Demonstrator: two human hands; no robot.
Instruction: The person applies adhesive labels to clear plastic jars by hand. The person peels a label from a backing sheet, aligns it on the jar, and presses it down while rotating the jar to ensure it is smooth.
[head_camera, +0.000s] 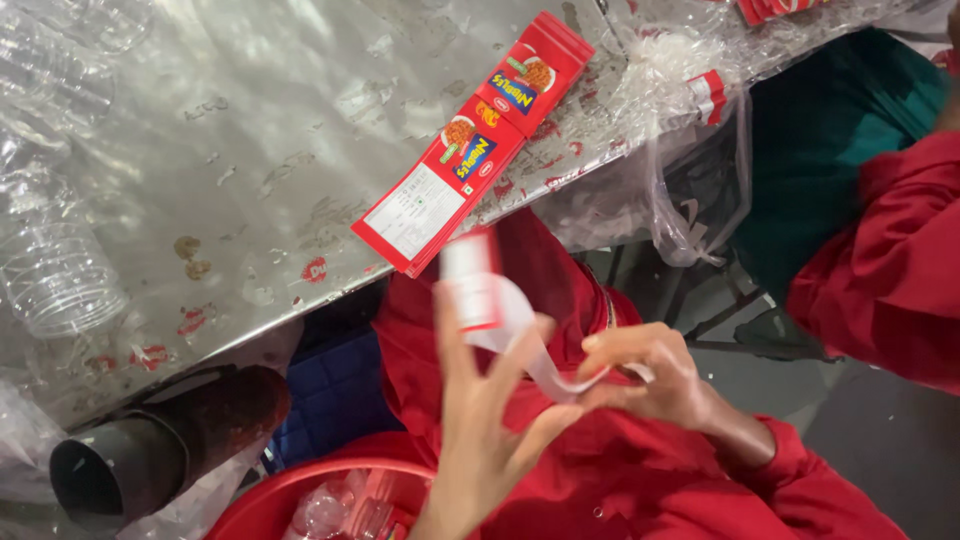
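- Clearly, both hands work one thing: a red-and-white label sleeve (478, 290), held in the air over the person's lap, just off the near edge of the tabletop (250, 150).
- The left hand (480, 420) stands upright with its fingers (447, 330) spread apart inside or behind the sleeve, apparently to hold the loop open; how far they reach into it is blurred.
- The right hand (655, 370) has its fingers (610, 350) pinched together on the sleeve's lower white band, which draws the film taut between the two hands.
- A flat stack of printed red labels (470, 150) lies on the tabletop near the edge, close to the hands (an easy reach, I judge).
- Clear empty plastic bottles (55, 270) lie at the far left of the tabletop, well apart from the stack.
- A red tub (270, 500) sits low beside the left forearm, with clear plastic pieces in it.
- A dark pipe (150, 450) lies under the tabletop's edge.
- Crumpled clear plastic wrap (680, 130) hangs off the tabletop, near another person's red sleeve (890, 270) at the right.
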